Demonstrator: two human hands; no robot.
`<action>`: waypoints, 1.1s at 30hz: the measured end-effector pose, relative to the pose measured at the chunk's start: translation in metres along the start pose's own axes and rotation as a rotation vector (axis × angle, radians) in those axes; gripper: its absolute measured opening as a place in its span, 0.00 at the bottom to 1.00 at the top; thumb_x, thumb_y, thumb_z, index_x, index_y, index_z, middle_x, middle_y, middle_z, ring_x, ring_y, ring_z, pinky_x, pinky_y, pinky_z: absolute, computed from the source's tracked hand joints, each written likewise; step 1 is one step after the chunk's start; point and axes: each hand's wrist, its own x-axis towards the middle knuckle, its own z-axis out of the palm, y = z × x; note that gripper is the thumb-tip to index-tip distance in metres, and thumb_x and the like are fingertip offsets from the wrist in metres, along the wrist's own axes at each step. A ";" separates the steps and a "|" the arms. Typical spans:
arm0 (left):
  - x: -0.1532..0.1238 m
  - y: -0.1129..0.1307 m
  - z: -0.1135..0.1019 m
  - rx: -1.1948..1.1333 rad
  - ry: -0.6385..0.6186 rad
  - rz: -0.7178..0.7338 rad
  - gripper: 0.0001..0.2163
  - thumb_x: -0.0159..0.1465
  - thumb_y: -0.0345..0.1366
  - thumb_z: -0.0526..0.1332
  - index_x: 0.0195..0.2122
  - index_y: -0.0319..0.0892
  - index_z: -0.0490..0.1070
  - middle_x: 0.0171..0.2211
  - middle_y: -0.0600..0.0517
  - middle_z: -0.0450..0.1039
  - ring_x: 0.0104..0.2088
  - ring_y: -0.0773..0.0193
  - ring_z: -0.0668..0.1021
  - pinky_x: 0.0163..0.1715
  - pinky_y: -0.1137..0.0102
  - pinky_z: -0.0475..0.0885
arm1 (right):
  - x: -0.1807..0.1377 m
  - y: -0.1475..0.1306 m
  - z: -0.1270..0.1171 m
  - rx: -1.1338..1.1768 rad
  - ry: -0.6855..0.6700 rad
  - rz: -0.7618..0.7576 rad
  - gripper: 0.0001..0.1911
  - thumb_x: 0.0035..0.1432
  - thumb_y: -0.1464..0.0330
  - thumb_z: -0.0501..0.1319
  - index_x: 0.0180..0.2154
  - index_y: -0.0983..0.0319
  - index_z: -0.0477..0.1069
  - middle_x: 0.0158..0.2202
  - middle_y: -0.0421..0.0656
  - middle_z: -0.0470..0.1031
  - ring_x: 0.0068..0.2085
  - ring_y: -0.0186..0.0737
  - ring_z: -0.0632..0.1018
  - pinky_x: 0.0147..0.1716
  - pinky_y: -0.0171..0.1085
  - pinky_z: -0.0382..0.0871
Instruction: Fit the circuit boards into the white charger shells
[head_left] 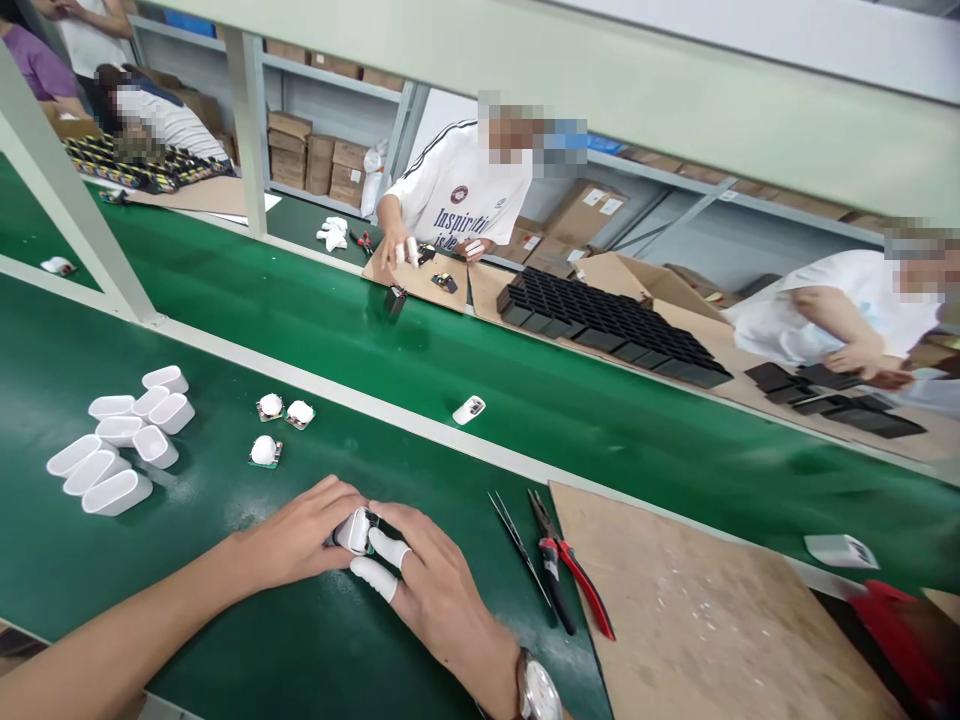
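My left hand (pixel 304 535) and my right hand (pixel 435 580) meet on the green mat (pixel 225 620) around a small white plastic housing (pixel 354 530) with a dark part inside. Both hands pinch it between their fingers. White finger cots cover my right thumb and index finger. A wristwatch (pixel 538 692) sits on my right wrist. Several empty white oval shells (pixel 120 445) lie in a cluster to the left. Three small boards with white domes (pixel 279 425) lie beyond my left hand.
Tweezers (pixel 519 545) and red-handled cutters (pixel 566 575) lie beside a cardboard sheet (pixel 705 620) on the right. One white part (pixel 469 409) rides the green belt. Across it sit other workers, a black tray stack (pixel 607 325) and cartons on shelves.
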 end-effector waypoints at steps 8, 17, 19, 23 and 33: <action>0.001 0.002 -0.007 -0.104 -0.045 -0.027 0.17 0.70 0.34 0.63 0.59 0.47 0.68 0.50 0.47 0.74 0.51 0.52 0.72 0.51 0.59 0.72 | 0.007 0.004 0.008 0.061 -0.007 -0.012 0.24 0.68 0.69 0.65 0.63 0.59 0.65 0.58 0.53 0.72 0.58 0.52 0.74 0.55 0.53 0.76; 0.003 0.002 -0.004 -0.103 -0.040 0.015 0.15 0.68 0.30 0.63 0.55 0.46 0.71 0.49 0.47 0.76 0.49 0.54 0.75 0.52 0.60 0.73 | 0.016 -0.004 0.011 -0.083 -0.063 -0.131 0.15 0.68 0.73 0.61 0.55 0.61 0.72 0.53 0.54 0.74 0.55 0.55 0.73 0.52 0.53 0.76; 0.001 0.003 -0.005 -0.070 -0.042 0.011 0.16 0.67 0.29 0.63 0.56 0.47 0.71 0.47 0.48 0.76 0.49 0.54 0.75 0.50 0.61 0.74 | 0.018 -0.001 0.010 0.060 -0.069 -0.040 0.14 0.69 0.71 0.61 0.55 0.59 0.72 0.53 0.52 0.74 0.54 0.52 0.74 0.52 0.51 0.76; -0.005 0.006 -0.010 0.014 0.051 0.006 0.27 0.66 0.33 0.67 0.65 0.49 0.62 0.56 0.46 0.72 0.53 0.54 0.76 0.52 0.61 0.76 | 0.014 0.022 0.008 0.313 0.125 0.221 0.13 0.73 0.69 0.57 0.57 0.55 0.70 0.51 0.47 0.73 0.50 0.43 0.77 0.51 0.44 0.76; -0.008 0.010 0.008 0.401 0.224 0.258 0.06 0.73 0.30 0.57 0.38 0.43 0.70 0.45 0.45 0.76 0.40 0.60 0.79 0.38 0.67 0.77 | -0.012 0.059 0.021 0.198 0.218 0.238 0.15 0.73 0.68 0.58 0.59 0.56 0.69 0.53 0.49 0.74 0.53 0.45 0.78 0.54 0.46 0.77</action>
